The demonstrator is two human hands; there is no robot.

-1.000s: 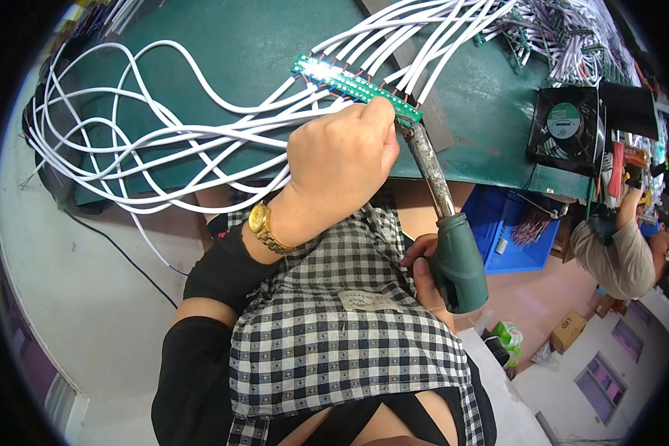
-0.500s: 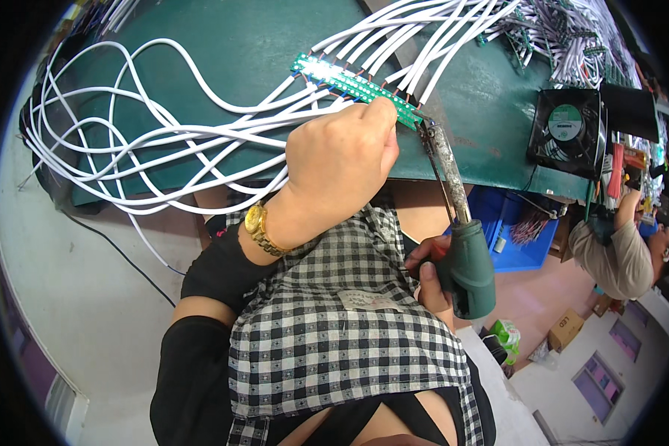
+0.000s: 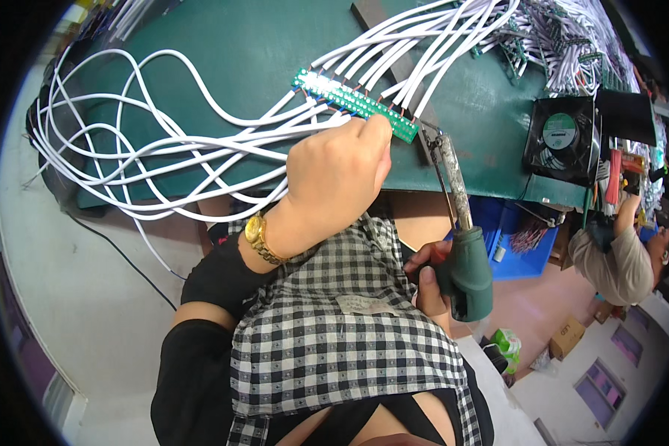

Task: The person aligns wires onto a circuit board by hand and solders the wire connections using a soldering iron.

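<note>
A long green circuit board (image 3: 405, 131) lies at the table's near edge, with bright glare on its left part. White cables (image 3: 172, 137) with thin blue leads run from its near side out to the left. More white cables (image 3: 383, 65) with reddish-brown leads leave its far side. My left hand (image 3: 338, 160) is closed in a pinch at the board's near edge, over some cables; what its fingertips grip is hidden. My right hand (image 3: 431, 286) holds a green soldering gun (image 3: 472, 276) by its handle, pointed upward. Its metal tip is close to the board's right end.
A black fan (image 3: 560, 134) stands on the table at the right. Behind it lies a heap of white cables with small green boards (image 3: 554, 48). A dark flat bar (image 3: 372, 18) crosses the table. Below the right edge sits a blue bin (image 3: 524, 260); a co-worker's sleeve (image 3: 606, 264) is farther right.
The view has shifted a little, so the table and board appear slightly lower. My left hand stays pinched at the board, and the soldering gun stays in my right hand near its end.
</note>
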